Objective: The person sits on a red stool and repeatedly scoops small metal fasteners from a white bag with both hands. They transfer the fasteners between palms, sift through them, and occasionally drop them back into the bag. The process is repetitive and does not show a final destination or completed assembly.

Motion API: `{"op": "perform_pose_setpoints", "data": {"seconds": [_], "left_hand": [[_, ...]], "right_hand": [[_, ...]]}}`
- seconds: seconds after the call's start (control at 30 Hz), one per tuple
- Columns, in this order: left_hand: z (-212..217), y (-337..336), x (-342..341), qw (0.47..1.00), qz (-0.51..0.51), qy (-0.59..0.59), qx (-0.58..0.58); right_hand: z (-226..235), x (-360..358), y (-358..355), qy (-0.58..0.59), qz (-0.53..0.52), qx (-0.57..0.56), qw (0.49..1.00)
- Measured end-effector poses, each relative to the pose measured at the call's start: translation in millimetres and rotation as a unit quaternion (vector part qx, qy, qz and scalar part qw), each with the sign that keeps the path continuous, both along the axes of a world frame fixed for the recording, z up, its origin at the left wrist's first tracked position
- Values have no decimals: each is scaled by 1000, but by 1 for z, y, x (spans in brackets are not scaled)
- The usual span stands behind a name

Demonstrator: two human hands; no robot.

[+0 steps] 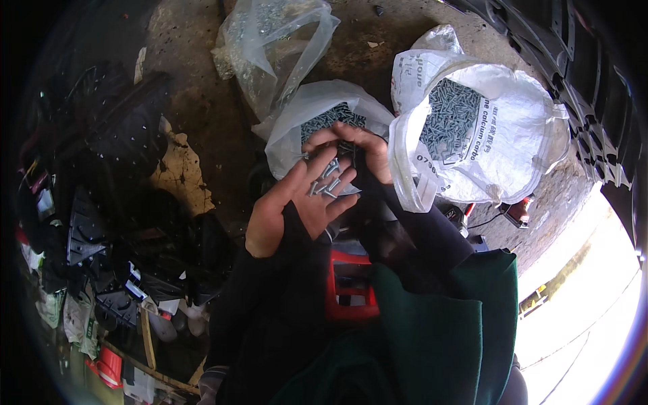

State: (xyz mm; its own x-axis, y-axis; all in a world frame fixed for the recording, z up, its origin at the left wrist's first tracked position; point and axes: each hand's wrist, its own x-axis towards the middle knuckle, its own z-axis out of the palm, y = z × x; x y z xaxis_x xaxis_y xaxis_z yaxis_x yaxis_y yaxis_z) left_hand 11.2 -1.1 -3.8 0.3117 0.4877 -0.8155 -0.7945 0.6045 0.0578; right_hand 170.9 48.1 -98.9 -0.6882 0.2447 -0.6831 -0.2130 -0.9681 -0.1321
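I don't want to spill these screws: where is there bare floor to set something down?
Bare floor shows between the upper clear bag and the white sack, with only small scraps. Another patch lies left of the upper bag, before the dark parts. It's crowded at lower left among those parts, and around the lower bag, left hand and right hand.

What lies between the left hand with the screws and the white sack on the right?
In the head view, the right hand and its dark sleeve lie between the left hand and the white sack.
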Motion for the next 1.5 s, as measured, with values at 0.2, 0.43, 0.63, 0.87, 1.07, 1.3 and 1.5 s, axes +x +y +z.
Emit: {"op": "perform_pose_setpoints", "data": {"seconds": [0.2, 0.43, 0.63, 0.87, 1.07, 1.3, 1.5], "left_hand": [[-3, -1, -1, 999, -20, -32, 12], [13, 4, -45, 962, -200, 20, 182], [-30, -9, -46, 806, -126, 557, 155], [-73, -21, 1, 826, -71, 556, 58], [-78, -10, -10, 810, -171, 556, 65], [-36, -14, 3, 845, -88, 518, 96], [-30, 4, -12, 821, -136, 544, 109]], "right_hand": [[-9, -6, -15, 90, -94, -139, 982], [44, -3, -11, -124, 4, -35, 992], [163, 63, 9, -113, 161, 38, 980], [138, 62, 46, -601, 49, 430, 672], [173, 57, 5, -374, 33, 486, 789], [15, 76, -55, -362, 47, 95, 926], [2, 50, -26, -402, -21, 206, 892]]}}
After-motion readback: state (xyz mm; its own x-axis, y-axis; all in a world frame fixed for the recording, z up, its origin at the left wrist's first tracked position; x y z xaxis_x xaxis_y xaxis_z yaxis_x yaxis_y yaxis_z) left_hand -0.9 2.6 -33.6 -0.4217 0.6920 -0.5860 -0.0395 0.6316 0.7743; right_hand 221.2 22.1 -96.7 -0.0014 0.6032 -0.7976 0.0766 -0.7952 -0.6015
